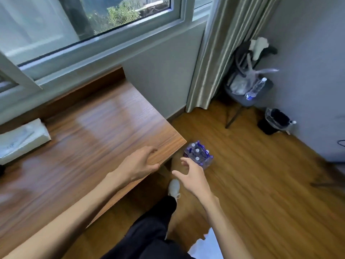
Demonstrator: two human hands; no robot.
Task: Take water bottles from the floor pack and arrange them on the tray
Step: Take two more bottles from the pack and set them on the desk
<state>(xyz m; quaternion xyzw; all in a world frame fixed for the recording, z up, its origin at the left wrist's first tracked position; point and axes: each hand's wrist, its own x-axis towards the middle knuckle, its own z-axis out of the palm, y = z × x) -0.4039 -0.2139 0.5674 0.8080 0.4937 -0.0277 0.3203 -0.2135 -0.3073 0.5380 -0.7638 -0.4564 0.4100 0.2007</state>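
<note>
A shrink-wrapped pack of water bottles [198, 155] with white caps and blue labels stands on the wooden floor just past the desk's corner. My right hand [193, 174] hovers in the air above and in front of the pack, fingers spread, holding nothing. My left hand [139, 163] rests open on the near right corner of the wooden desk [89, 131], fingers curled over its edge. No tray is in view.
A white tissue pack [20, 140] lies at the desk's left. A chair [248, 90] in the corner holds bags and a lone bottle [256, 88]. A black bin [276, 121] stands by the wall. A curtain [218, 53] hangs beside the window. My leg and white shoe [174, 187] are below.
</note>
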